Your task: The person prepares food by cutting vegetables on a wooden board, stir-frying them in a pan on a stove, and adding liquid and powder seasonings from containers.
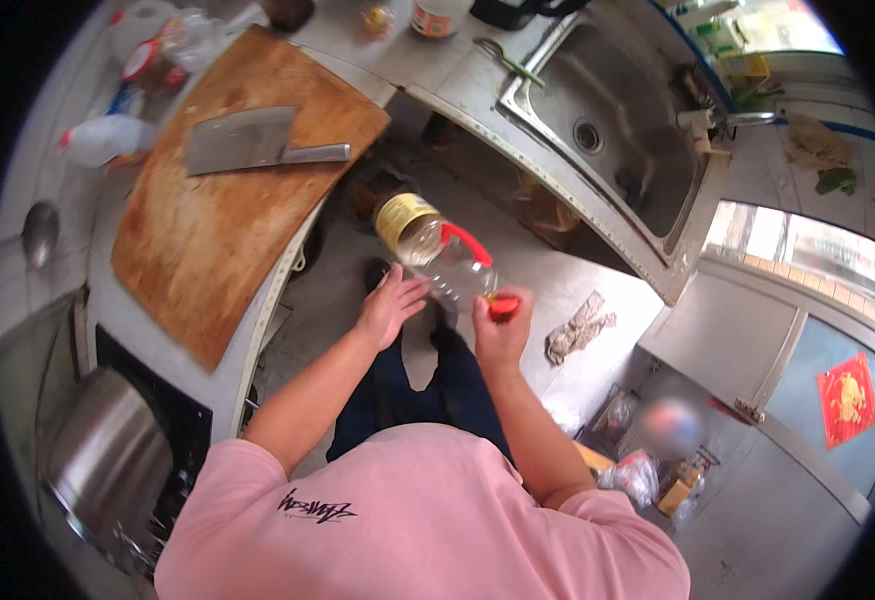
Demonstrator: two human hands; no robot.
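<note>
A large clear plastic oil bottle (452,274) with a yellow label and a red handle is in front of my body, above the floor. Its red cap (503,308) points toward my right side, and its base lies farther away to the upper left. My right hand (503,334) is closed around the neck by the cap. Beside the bottle's left side, my left hand (391,306) has its fingers apart; whether the fingertips touch the plastic I cannot tell.
A cleaver (242,141) lies on a wooden cutting board (182,247) on the left counter. The stainless steel sink (587,75) is at the upper right, with a green vegetable (509,61) by its rim. A metal pot (111,450) stands lower left. A crumpled cloth (580,330) lies right.
</note>
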